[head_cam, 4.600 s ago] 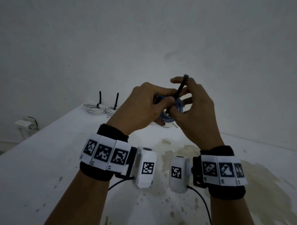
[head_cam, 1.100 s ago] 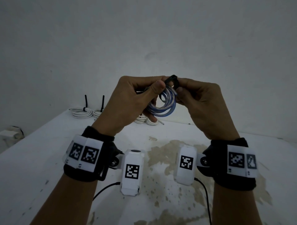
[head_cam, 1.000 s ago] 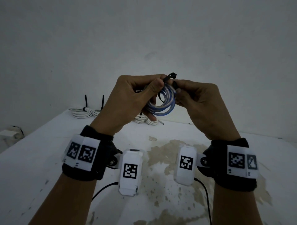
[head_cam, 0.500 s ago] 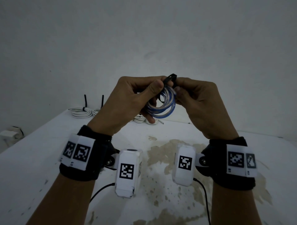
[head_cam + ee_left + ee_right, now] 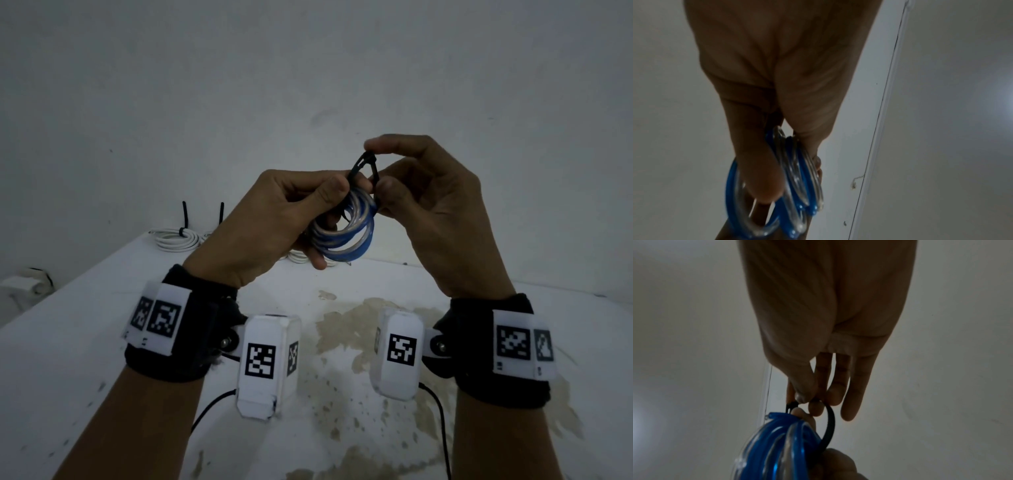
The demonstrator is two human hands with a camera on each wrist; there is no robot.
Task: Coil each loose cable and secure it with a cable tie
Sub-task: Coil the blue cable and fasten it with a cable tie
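A coiled blue and clear cable (image 5: 346,236) (image 5: 795,175) (image 5: 777,446) is held up in front of me above the table. My left hand (image 5: 291,212) (image 5: 777,113) grips the coil between thumb and fingers. A black cable tie (image 5: 364,168) (image 5: 829,425) loops over the top of the coil. My right hand (image 5: 411,192) (image 5: 807,399) pinches the tie's upper end with thumb and forefinger; its other fingers hang straight.
Two white cable coils (image 5: 176,238) with upright black ties (image 5: 185,214) lie at the table's far left corner. More white coils (image 5: 298,257) lie behind my hands. The white table (image 5: 85,325) has brown stains (image 5: 349,329) in the middle. A wall stands close behind.
My right hand has risen and drawn the tie's end upward, so the tie's loop now stands above the coil. My left hand has kept hold of the coil.
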